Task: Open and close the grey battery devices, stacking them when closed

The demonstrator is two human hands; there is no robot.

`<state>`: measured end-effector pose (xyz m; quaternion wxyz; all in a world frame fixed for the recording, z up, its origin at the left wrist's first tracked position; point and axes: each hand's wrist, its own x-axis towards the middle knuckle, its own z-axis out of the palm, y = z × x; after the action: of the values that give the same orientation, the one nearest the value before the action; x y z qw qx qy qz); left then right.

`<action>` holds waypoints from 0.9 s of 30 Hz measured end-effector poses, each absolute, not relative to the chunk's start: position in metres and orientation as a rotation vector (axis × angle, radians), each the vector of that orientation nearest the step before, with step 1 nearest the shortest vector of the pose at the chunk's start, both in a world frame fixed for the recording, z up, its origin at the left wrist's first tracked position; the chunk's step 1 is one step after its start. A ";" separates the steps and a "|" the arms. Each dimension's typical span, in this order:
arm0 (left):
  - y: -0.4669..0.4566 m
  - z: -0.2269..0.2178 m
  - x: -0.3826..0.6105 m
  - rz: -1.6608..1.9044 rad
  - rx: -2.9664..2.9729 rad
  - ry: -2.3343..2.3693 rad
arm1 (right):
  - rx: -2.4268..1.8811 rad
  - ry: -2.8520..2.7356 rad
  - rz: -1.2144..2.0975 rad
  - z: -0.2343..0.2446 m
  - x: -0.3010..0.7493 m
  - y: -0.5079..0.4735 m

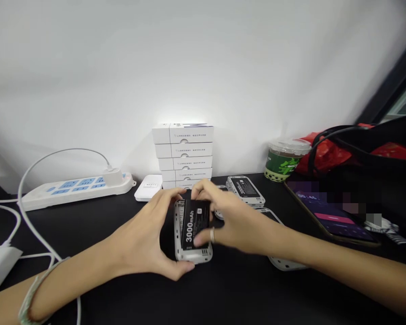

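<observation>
Currently, a white-framed portable device (192,257) is held just above the black bench top (88,289), its open back facing upward. A black battery pack (192,223) marked 3000mAh lies within the device's recess. Whether the pack is fully seated cannot be determined from this view.

The device is grasped by the left hand (145,239), with the thumb at the far edge and the fingers curled under the near edge. The battery pack is gripped by the right hand (216,216), with the thumb at its upper end and the fingers (198,240) closed over its face. A ring (212,234) is worn on this hand, and a beaded bracelet (30,293) is worn on the left wrist.

Two similar units are placed nearby: one (245,190) lies beyond the hands, and another (286,263) lies partly beneath the right forearm. Contact with either unit could be caused by a careless sweep of that forearm, and displacement could result.

Should the left-hand grip be relaxed, the device could be dropped onto the bench. Should the pack be forced while tilted, its contacts or the device's thin frame could be damaged. The ring could also scratch the pack's label or catch on the frame edge. A white cable (30,203) lies near the left forearm and could be snagged if that arm is drawn back.
</observation>
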<state>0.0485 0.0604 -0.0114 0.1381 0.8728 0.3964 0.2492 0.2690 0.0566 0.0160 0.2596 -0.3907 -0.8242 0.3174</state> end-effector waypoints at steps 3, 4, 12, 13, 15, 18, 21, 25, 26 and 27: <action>0.074 -0.012 0.041 0.702 2.545 1.182 | -1.004 -2.060 1.023 0.022 0.276 0.071; 0.079 -0.011 0.039 0.679 2.579 1.191 | -0.996 -1.996 1.095 0.025 0.279 0.079; 0.099 0.007 0.019 0.279 2.894 1.300 | -1.268 -2.299 0.907 0.029 0.290 0.121; 0.099 0.008 0.018 0.244 2.911 1.290 | -1.258 -2.326 0.890 0.026 0.288 0.120; 0.098 0.008 0.018 0.235 2.878 1.279 | -1.249 -2.422 0.814 0.021 0.284 0.114; 0.098 0.004 0.019 0.277 2.733 1.338 | -1.272 -2.612 0.562 0.014 0.282 0.108; 0.101 -0.002 0.020 0.301 2.661 1.360 | -1.284 -2.664 0.398 0.006 0.281 0.108; 0.101 -0.006 0.021 0.323 2.619 1.355 | -1.299 -2.635 0.341 -0.002 0.279 0.108; 0.101 -0.006 0.021 0.329 2.610 1.356 | -1.298 -2.628 0.330 -0.001 0.279 0.108; 0.101 -0.005 0.021 0.338 2.600 1.355 | -1.297 -2.618 0.318 0.000 0.279 0.107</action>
<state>0.0210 0.1008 -0.0046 0.0950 0.8769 0.4571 0.1139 0.2794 0.1069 0.0004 0.1012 -0.4392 -0.8861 0.1078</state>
